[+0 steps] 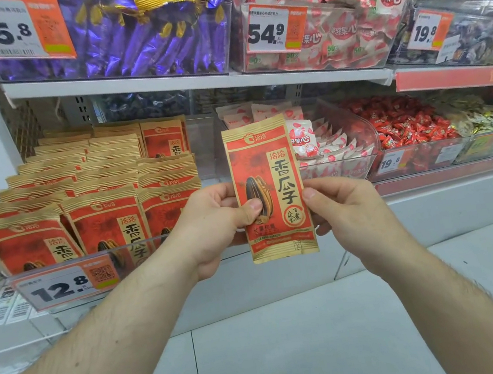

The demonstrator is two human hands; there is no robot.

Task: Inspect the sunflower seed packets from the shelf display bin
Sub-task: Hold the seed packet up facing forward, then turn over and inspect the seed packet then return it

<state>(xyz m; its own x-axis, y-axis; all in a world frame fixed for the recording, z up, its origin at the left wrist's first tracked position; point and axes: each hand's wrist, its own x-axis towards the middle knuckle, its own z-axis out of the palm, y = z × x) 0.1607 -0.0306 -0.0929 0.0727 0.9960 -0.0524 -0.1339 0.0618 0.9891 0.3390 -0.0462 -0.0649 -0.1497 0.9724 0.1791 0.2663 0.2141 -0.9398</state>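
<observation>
I hold one sunflower seed packet upright in front of the shelf, its red and tan printed face turned toward me. My left hand grips its left edge: the thumb is pressed across the front over the seed picture, and the other fingers are curled round behind. My right hand pinches the right edge about halfway up, thumb tip on the front and the rest of the fingers tucked behind, where I can only partly see them. Both hands are clamped on the same packet, which hangs in the air just to the right of the display bin it belongs to.

That clear bin sits on the lower shelf at my left, filled with rows of matching packets standing upright and overlapping front to back. A price tag reading 12.8 is fixed to its front wall. Behind the packet I hold is a bin of white and red snack bags, and further right a bin of small red wrapped sweets. On the upper shelf stand purple and gold wrapped sweets behind a 45.8 tag. The pale tiled floor lies below my forearms.
</observation>
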